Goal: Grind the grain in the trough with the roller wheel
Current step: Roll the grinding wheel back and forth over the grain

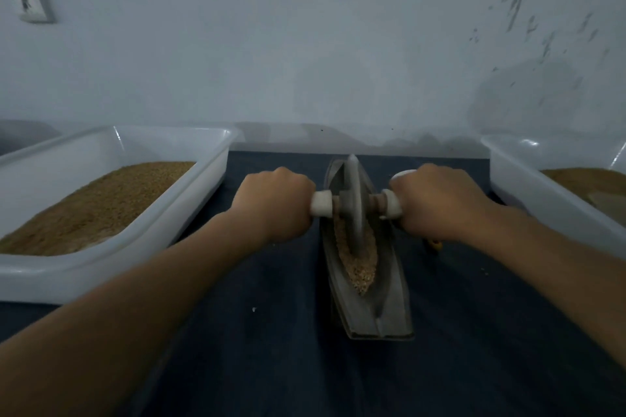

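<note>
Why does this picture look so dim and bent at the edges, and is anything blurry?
Head view: dim, bluish light; the wide lens bows the left tray and stretches the forearms; a glare streak sits on its far rim; the roller wheel and grain look soft; a faint shadow falls on the wall at right.

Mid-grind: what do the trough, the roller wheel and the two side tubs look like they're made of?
Trough: dull matte grey, no glint; likely cast metal, possibly stone. Roller wheel: same matte grey thin disc, probably metal; its handle caps look like white plastic. Left tub and right tub: smooth glossy white plastic, bright highlights on the rims.
</note>
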